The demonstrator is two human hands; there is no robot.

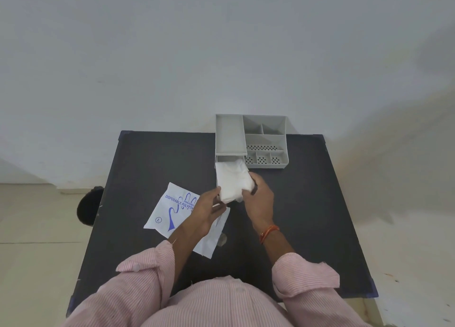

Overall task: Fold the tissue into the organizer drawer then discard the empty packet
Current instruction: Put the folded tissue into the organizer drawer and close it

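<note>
The white tissue [235, 182] lies bunched in the pulled-out drawer [217, 176] at the front of the grey organizer [251, 139]. The right hand [258, 198], palm down, closes its grip on the tissue's near-right edge. The left hand [205, 209] pinches the tissue's near-left corner. The printed packet [172, 211] lies flat on the dark surface [152, 159], near-left of the organizer, under the left forearm.

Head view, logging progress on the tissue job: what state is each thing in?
Drawer: pulled open.
Tissue: bunched, partly in the drawer, gripped by both hands.
Packet: flat on the table, not discarded.
Left hand: gripping tissue.
Right hand: gripping tissue.
</note>
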